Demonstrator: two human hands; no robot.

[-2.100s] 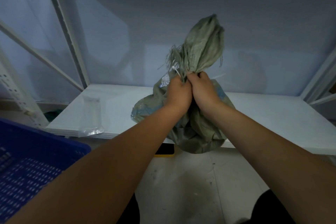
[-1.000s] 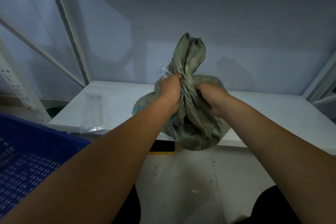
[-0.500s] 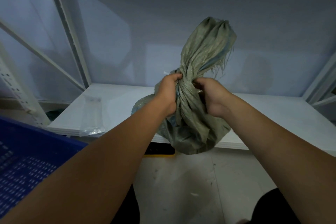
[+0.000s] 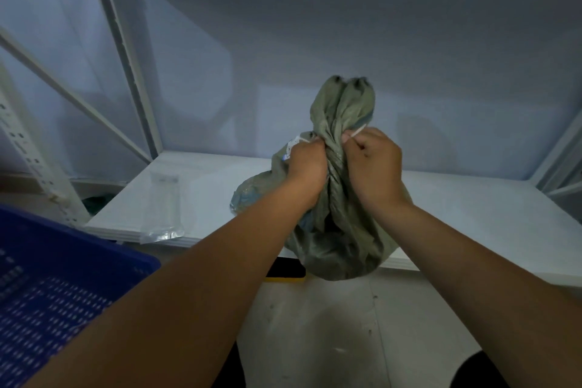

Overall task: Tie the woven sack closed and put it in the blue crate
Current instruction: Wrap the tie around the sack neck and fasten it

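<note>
A grey-green woven sack (image 4: 338, 230) rests on the front edge of a white shelf (image 4: 472, 214), its bottom bulging over the edge. Its neck is gathered and twisted, with the bunched top (image 4: 345, 101) standing upright above my hands. My left hand (image 4: 307, 164) is shut on the left side of the neck. My right hand (image 4: 373, 164) is shut on the right side and pinches a thin white tie (image 4: 357, 131). A blue perforated crate (image 4: 47, 287) sits at the lower left, below shelf level.
A clear plastic bag (image 4: 162, 208) lies flat on the shelf's left part, near the front edge. White metal uprights and a diagonal brace (image 4: 75, 101) frame the left side. A yellow-edged dark object (image 4: 285, 269) lies on the grey floor under the shelf.
The sack's bunched top has dropped lower and drawn tighter. My right hand has closed in on the neck and now pinches a white tie. My left hand keeps its hold.
</note>
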